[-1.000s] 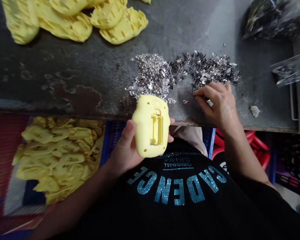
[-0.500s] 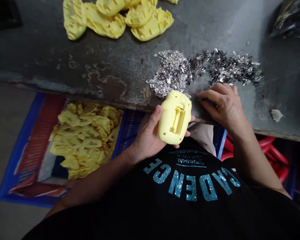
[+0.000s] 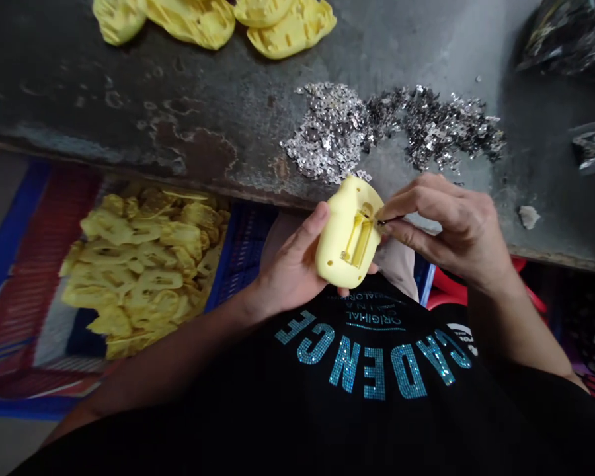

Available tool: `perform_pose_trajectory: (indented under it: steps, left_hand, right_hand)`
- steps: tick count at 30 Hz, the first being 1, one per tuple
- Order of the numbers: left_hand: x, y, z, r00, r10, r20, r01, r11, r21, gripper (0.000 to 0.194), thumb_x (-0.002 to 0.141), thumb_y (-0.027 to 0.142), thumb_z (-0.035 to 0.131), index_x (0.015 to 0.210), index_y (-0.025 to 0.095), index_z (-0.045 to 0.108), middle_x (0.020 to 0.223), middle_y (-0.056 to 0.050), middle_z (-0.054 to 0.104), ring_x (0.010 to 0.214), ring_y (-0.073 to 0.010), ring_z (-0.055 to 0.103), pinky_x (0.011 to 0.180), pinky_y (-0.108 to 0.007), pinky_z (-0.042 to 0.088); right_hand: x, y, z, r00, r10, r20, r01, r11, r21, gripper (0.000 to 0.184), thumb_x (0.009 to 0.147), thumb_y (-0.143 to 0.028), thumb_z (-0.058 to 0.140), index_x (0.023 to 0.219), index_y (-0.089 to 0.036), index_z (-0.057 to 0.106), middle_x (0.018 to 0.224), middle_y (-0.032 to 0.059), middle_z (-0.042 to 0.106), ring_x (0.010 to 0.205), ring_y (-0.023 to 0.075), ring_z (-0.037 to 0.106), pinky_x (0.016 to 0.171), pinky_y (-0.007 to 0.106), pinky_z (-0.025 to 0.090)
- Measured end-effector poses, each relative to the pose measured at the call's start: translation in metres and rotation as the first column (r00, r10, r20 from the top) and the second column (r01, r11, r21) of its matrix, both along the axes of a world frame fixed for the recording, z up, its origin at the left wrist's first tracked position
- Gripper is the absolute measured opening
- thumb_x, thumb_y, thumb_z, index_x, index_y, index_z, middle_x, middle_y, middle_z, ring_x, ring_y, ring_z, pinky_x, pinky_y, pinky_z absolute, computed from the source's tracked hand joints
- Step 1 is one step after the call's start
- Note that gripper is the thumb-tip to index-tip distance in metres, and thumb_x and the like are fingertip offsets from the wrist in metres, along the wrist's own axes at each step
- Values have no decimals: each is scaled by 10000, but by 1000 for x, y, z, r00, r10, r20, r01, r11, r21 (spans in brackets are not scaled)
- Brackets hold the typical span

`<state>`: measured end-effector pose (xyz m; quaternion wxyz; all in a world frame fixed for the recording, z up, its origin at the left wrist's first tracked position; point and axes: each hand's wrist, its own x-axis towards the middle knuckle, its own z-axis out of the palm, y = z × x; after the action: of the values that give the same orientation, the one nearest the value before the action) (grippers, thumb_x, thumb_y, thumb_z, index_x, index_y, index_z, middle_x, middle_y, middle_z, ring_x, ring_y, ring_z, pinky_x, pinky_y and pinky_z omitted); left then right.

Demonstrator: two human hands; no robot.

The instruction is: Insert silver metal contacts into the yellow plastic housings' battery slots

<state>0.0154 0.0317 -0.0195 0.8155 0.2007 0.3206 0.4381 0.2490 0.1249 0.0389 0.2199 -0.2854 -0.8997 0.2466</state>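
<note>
My left hand point(image 3: 290, 268) grips a yellow plastic shell point(image 3: 342, 241) with an open battery slot, held just in front of the dark worktable's edge point(image 3: 188, 182). My right hand point(image 3: 449, 221) is closed in a pinch on a small metal contact piece point(image 3: 383, 221), its fingertips touching the slot's upper end. Just beyond both hands lie two heaps of small metal contacts on the table, one shiny silver point(image 3: 330, 132) and one darker point(image 3: 443, 125).
More yellow shells point(image 3: 213, 20) lie at the table's far edge. Below the table on the left, a blue crate point(image 3: 24, 277) holds several yellow shells point(image 3: 146, 254). Plastic bags of parts point(image 3: 568, 36) sit at the far right. A red stool point(image 3: 451, 284) shows under the table.
My right hand has left the tabletop by the darker heap and come to the shell with a small metal piece pinched. My left hand has tilted the shell towards it.
</note>
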Motion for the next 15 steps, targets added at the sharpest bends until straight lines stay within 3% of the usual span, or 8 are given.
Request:
perform_pose_trajectory:
  steps: [5,15]
  left_hand:
    - [4,-1,1,999,15,35,-15,1000,-12,764,981,824,809,1489,257,746,1142,-86,879,847,-312,891,424,-231,539]
    - [7,-1,1,996,51,69,-48,998,-43,641,964,777,862,1352,271,793,1065,-50,868,753,-288,876,392,-232,515]
  right_hand:
    - [-1,3,-2,998,31,50,-35,994,99,156,1188,-374,669,1175,-280,793,1098,54,842,976,248,761,916,423,617]
    - [-1,1,6,982,93,167,-130,965,228,165,1212,-317,621,1181,-279,778,1092,39,829,945,232,739,895,429,613]
